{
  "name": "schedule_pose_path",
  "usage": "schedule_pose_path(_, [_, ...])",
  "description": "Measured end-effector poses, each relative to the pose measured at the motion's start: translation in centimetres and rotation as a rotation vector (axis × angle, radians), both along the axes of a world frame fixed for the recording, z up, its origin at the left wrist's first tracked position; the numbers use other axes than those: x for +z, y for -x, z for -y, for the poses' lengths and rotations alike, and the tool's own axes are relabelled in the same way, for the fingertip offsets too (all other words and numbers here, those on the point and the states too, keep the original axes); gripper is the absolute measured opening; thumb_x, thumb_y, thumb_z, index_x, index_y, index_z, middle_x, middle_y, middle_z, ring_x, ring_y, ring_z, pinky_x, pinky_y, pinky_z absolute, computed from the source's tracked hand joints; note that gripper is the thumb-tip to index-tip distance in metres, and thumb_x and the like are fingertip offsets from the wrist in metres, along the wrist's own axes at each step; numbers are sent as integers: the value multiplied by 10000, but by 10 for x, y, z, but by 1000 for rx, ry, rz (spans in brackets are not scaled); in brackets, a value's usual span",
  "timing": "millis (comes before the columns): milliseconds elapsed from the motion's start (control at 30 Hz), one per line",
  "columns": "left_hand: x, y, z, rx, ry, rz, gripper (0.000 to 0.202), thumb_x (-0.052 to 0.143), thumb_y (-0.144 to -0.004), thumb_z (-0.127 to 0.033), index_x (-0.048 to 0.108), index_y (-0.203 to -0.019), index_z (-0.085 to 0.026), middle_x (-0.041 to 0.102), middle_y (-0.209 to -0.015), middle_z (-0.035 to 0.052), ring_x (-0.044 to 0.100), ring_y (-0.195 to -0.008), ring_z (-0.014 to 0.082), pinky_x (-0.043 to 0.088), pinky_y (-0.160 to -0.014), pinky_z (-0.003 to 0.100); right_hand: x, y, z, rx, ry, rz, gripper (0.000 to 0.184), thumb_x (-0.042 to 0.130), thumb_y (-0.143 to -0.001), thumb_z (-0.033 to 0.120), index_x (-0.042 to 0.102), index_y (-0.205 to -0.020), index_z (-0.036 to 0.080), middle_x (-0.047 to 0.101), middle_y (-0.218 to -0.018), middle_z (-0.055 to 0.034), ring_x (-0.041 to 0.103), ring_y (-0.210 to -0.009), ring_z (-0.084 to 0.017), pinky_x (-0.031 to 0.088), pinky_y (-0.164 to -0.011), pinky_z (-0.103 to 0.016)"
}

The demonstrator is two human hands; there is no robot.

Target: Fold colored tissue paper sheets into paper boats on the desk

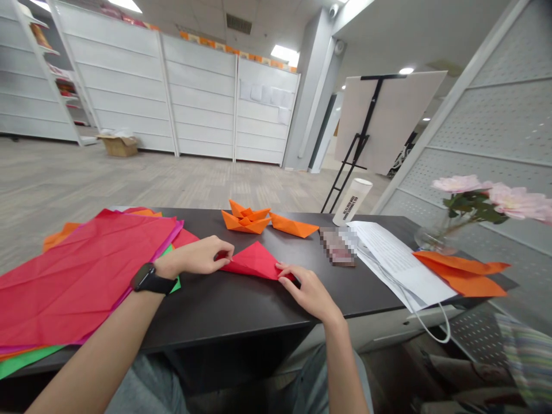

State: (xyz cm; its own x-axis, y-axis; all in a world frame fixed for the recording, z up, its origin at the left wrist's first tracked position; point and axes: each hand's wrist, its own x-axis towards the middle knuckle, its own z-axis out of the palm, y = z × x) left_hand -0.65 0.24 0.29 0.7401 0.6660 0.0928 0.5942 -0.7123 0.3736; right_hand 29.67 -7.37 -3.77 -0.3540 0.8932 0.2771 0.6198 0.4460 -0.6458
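A red sheet of paper, folded into a triangle-like shape, lies on the dark table between my hands. My left hand, with a black watch on its wrist, pinches the paper's left corner. At the right corner, my right hand grips the paper between thumb and fingers. Just beyond the red paper stand an orange folded paper boat and a flatter orange folded piece. To the left spreads a stack of large coloured sheets, red on top, with magenta, green and orange edges showing.
On the right of the black table are a blurred-out item, a white cylinder, printed papers with a white cable, orange folded paper and a flower vase. An easel stands behind.
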Motion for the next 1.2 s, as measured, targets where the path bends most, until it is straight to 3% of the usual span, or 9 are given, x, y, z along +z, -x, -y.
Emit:
schedule_pose_path(100, [-2, 0, -2, 18, -21, -21, 156, 487, -868, -214, 592, -756, -189, 659, -741, 18, 603, -699, 172, 411, -660, 265, -1, -1, -1, 9, -21, 3, 138, 620, -893, 290, 676, -1010, 243, 685, -1248, -60, 611, -1200, -244, 439, -1046, -395])
schedule_pose_path(233, [-7, 0, -4, 14, -48, 19, 111, 485, -831, -174, 581, -775, -186, 650, -776, 27, 596, -727, 175, 418, -694, 271, -6, -3, -5, -39, -29, -9, 236, 454, -976, 253, 678, -1050, 240, 720, -1158, -62, 657, -1104, -235, 485, -949, -372])
schedule_pose_path(367, [-8, -2, -5, 28, -50, 20, 99, 493, -824, -186, 545, -739, -194, 619, -746, 19, 574, -695, 169, 416, -663, 271, -9, -2, -13, -75, -40, -3, 257, 414, -995, 269, 667, -1028, 237, 730, -1019, -48, 677, -948, -225, 506, -836, -346])
schedule_pose_path(600, [-15, -3, -10, 75, 10, 19, 104, 511, -884, -292, 540, -846, -200, 635, -813, 21, 576, -680, 160, 404, -626, 264, -19, 1, -25, -133, -131, 17, 252, 484, -934, 174, 613, -1142, 237, 652, -1126, -61, 606, -1091, -223, 471, -982, -375])
schedule_pose_path(733, [-21, -2, -13, 57, -13, -17, 133, 526, -885, -303, 539, -807, -196, 613, -812, 27, 564, -699, 172, 412, -634, 273, -21, 0, -24, -154, -159, 76, 266, 492, -945, 189, 634, -1161, 251, 598, -1112, -79, 591, -1068, -235, 479, -968, -392])
schedule_pose_path(867, [-21, -9, -9, 25, -65, 23, 66, 530, -859, -205, 589, -879, -185, 618, -1008, 69, 600, -884, 198, 466, -789, 294, -22, 0, -23, -123, -174, 134, 263, 468, -966, 196, 714, -1047, 239, 598, -1108, -87, 587, -1057, -237, 485, -962, -401])
schedule_pose_path(967, [-19, -19, -3, -128, -53, 49, 355, 475, -818, -56, 641, -1093, -209, 610, -1257, 75, 575, -1171, 217, 419, -1019, 328, -21, -1, -21, -108, -188, 167, 272, 475, -969, 218, 727, -1067, 244, 616, -1133, -89, 583, -1079, -244, 483, -972, -418])
schedule_pose_path(1067, [-20, -27, 4, -259, 61, -26, 656, 431, -754, 38, 583, -1305, -284, 546, -1442, 19, 468, -1357, 206, 331, -1141, 360, -19, -1, -15, -112, -193, 209, 278, 496, -961, 249, 706, -1145, 251, 610, -1229, -102, 570, -1147, -268, 466, -1008, -462])
schedule_pose_path(1200, [-19, -30, 9, -273, 129, -63, 645, 468, -805, -11, 532, -1382, -294, 452, -1519, 18, 396, -1413, 210, 287, -1180, 391, -14, 10, -2, -123, -235, 228, 333, 473, -970, 236, 642, -1258, 245, 526, -1420, -102, 448, -1347, -289, 327, -1141, -538])
